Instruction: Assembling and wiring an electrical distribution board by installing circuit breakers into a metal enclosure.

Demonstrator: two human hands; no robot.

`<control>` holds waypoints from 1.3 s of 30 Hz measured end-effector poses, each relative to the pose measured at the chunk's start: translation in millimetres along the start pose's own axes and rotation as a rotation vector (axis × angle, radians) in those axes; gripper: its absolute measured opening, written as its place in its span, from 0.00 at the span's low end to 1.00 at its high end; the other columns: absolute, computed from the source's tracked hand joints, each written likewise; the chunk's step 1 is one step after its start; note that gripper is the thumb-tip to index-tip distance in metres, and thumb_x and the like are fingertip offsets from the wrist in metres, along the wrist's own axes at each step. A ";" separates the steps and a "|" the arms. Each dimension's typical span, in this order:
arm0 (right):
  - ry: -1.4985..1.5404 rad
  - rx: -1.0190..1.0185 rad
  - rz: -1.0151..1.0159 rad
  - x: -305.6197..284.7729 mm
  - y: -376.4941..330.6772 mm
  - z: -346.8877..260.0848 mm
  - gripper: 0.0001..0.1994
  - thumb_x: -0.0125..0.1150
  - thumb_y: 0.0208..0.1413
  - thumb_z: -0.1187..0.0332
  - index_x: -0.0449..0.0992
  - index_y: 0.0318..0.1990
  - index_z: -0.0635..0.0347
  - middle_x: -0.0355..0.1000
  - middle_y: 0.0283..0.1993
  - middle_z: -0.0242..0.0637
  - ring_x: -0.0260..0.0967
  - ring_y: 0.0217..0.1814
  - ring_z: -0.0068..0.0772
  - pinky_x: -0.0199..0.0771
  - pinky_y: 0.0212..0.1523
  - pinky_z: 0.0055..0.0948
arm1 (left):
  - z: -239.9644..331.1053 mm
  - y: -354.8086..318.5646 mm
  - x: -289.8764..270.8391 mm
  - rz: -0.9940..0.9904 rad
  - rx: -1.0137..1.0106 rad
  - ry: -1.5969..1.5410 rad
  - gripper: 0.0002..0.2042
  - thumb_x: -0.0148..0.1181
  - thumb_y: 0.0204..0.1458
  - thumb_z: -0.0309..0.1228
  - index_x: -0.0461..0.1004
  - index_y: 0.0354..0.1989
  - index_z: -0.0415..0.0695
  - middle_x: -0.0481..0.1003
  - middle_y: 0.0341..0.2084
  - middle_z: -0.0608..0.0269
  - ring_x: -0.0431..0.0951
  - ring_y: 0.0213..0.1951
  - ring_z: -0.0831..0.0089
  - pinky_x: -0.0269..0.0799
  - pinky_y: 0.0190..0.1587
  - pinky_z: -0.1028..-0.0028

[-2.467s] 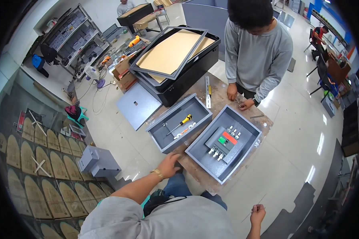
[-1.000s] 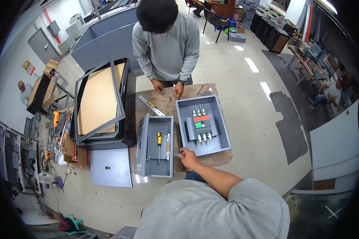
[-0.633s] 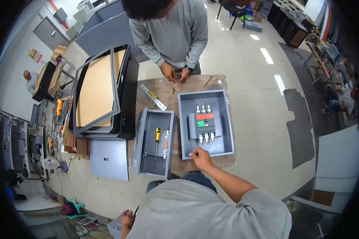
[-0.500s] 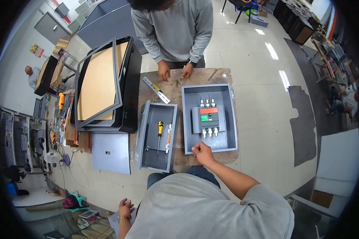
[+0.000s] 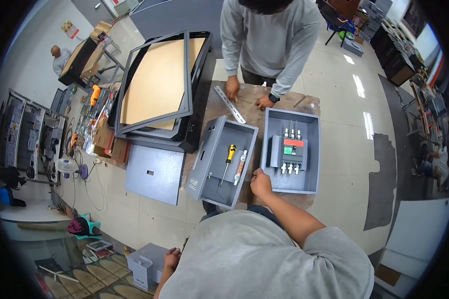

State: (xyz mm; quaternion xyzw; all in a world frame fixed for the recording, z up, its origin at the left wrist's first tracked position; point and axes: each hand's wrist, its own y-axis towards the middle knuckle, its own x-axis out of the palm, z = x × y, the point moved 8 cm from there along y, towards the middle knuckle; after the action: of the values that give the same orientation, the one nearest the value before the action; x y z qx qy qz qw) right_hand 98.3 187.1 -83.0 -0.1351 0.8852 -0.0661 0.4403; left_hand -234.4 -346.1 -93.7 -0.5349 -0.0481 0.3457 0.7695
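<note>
A grey metal enclosure [image 5: 312, 172] stands on the worn table, with a circuit breaker [image 5: 293, 152] inside that has a red band and bare metal terminals. My right hand [image 5: 261, 183] is at the enclosure's near left corner, fingers curled; whether they grip the edge is unclear. To its left sits a second, narrower grey enclosure [image 5: 208, 144], tilted in view. It holds a yellow-handled screwdriver [image 5: 230, 155] and a small strip with orange parts [image 5: 240, 167]. Low at my left side, my left hand [image 5: 172, 258] has curled fingers beside a grey metal box [image 5: 147, 261].
Across the table [image 5: 257, 94] a co-worker [image 5: 269, 40] leans in, hands on its surface near a slotted metal rail [image 5: 229, 104]. A large black cabinet with a loose frame [image 5: 189, 74] stands left, above a flat grey panel [image 5: 154, 174]. Tools and cables lie farther left.
My view has swung left. My right hand has gone from the enclosure's front edge to its near left corner; my left hand's fingers have curled. The yellow item by the rail no longer shows.
</note>
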 end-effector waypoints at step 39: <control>-0.262 0.192 -0.545 63.9 -113.3 71.4 0.33 0.53 0.64 0.40 0.70 0.63 0.60 0.78 0.52 0.55 0.77 0.50 0.58 0.79 0.50 0.46 | -37.1 159.7 -76.2 -0.027 0.117 0.313 0.22 0.65 0.58 0.41 0.78 0.55 0.38 0.81 0.47 0.50 0.81 0.48 0.58 0.76 0.51 0.66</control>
State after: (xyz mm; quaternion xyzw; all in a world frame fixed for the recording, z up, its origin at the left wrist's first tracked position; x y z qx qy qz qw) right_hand 139.0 60.0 -148.0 -0.3326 0.7419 -0.2469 0.5272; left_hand -352.3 -389.7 -223.6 -0.5359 0.0852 0.2499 0.8019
